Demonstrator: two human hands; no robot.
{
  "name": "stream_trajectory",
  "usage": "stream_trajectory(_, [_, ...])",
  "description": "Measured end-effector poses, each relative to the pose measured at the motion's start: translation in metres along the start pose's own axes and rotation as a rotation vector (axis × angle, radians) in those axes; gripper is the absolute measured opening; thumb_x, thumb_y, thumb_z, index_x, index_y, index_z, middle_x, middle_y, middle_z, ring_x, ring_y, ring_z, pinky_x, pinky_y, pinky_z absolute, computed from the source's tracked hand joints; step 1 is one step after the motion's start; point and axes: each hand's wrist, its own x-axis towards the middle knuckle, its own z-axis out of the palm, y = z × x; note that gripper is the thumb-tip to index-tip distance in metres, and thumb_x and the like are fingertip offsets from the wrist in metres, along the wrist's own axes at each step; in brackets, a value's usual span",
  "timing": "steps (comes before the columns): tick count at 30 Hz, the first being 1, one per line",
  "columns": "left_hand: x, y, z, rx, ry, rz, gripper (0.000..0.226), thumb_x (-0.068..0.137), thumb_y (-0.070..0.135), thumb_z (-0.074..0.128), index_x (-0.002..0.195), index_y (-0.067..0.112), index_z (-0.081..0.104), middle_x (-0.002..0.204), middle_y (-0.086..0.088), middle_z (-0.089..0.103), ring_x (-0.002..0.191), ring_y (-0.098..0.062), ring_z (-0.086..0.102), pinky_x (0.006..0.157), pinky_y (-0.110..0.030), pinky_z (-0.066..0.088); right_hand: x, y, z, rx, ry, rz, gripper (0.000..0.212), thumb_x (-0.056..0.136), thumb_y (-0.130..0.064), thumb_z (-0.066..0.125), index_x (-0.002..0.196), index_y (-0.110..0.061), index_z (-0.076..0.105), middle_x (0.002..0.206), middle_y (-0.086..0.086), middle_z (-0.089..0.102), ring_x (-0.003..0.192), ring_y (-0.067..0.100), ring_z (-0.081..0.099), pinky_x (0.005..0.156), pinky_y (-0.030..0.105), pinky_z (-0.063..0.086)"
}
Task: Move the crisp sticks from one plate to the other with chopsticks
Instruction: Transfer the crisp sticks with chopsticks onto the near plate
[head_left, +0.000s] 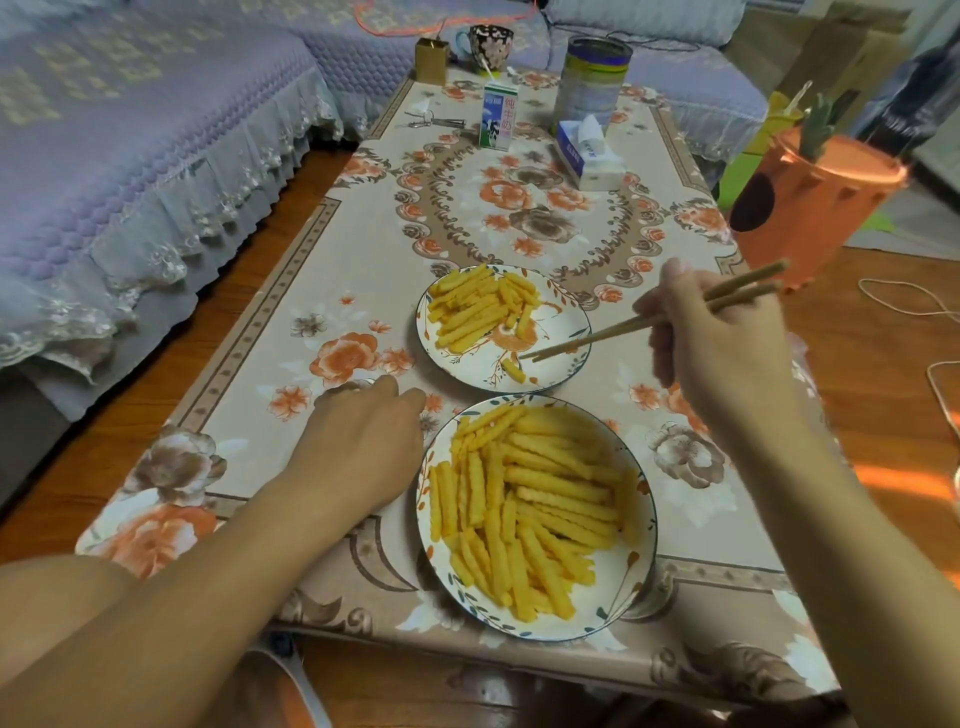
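Transfer in progress. The near plate (631, 587) still carried most of the crisp sticks (524, 499); the far plate (563, 312) held a smaller heap, with one stick lying apart below the tips of the chopsticks (649, 322), which carried nothing. The right hand (727, 338) gripped the chopsticks, poised over the far plate's rim. The left hand (363, 441) rested on the worktop (311, 322), fingers loosely curled, grasping nothing.

Far plate (563, 364) lies behind near plate (618, 587), milk carton (500, 120) beyond.
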Motion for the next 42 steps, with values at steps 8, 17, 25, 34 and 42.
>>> stream_trajectory(8, [0.000, 0.000, -0.003, 0.023, -0.027, -0.009, 0.021, 0.101, 0.025, 0.045, 0.110, 0.021, 0.063, 0.102, -0.004, 0.061, 0.091, -0.034, 0.063, 0.065, -0.035, 0.035, -0.007, 0.016, 0.031, -0.131, -0.092, -0.156, 0.048, 0.108, -0.035, 0.046, 0.083, -0.003, 0.071, 0.057, -0.013, 0.059, 0.054, -0.003, 0.057, 0.060, 0.024, 0.042])
stream_trajectory(17, [0.001, 0.003, -0.007, 0.033, -0.045, -0.026, 0.020, 0.103, 0.027, 0.043, 0.110, 0.021, 0.061, 0.105, -0.003, 0.061, 0.093, -0.034, 0.064, 0.063, -0.035, 0.031, 0.001, -0.046, -0.035, 0.078, -0.172, 0.012, 0.049, 0.109, -0.029, 0.047, 0.075, 0.000, 0.068, 0.053, 0.011, 0.056, 0.044, 0.024, 0.048, 0.041, 0.028, 0.039])
stream_trajectory(25, [0.000, 0.004, -0.008, 0.030, -0.074, -0.030, 0.023, 0.102, 0.026, 0.042, 0.113, 0.021, 0.061, 0.106, -0.003, 0.060, 0.094, -0.033, 0.063, 0.066, -0.035, 0.034, -0.009, -0.050, -0.041, -0.188, -0.603, -0.017, 0.043, 0.098, -0.041, 0.056, 0.073, -0.011, 0.075, 0.056, 0.011, 0.063, 0.045, 0.024, 0.055, 0.047, 0.032, 0.046])
stream_trajectory(34, [0.002, -0.001, -0.012, -0.041, -0.157, -0.022, 0.029, 0.104, 0.029, 0.036, 0.123, 0.023, 0.057, 0.112, -0.003, 0.058, 0.100, -0.033, 0.062, 0.076, -0.038, 0.049, 0.003, -0.050, -0.038, 0.097, -0.195, 0.082, 0.051, 0.105, -0.041, 0.047, 0.076, -0.007, 0.070, 0.067, 0.008, 0.062, 0.057, 0.019, 0.057, 0.052, 0.029, 0.048])
stream_trajectory(42, [0.003, -0.011, -0.018, -0.116, -0.238, 0.025, 0.033, 0.104, 0.031, 0.034, 0.129, 0.024, 0.056, 0.121, -0.006, 0.058, 0.107, -0.032, 0.061, 0.078, -0.038, 0.046, 0.067, -0.035, 0.049, -0.208, 0.112, 0.024, 0.051, 0.108, -0.043, 0.043, 0.075, -0.014, 0.067, 0.067, -0.001, 0.065, 0.058, 0.019, 0.063, 0.061, 0.043, 0.056])
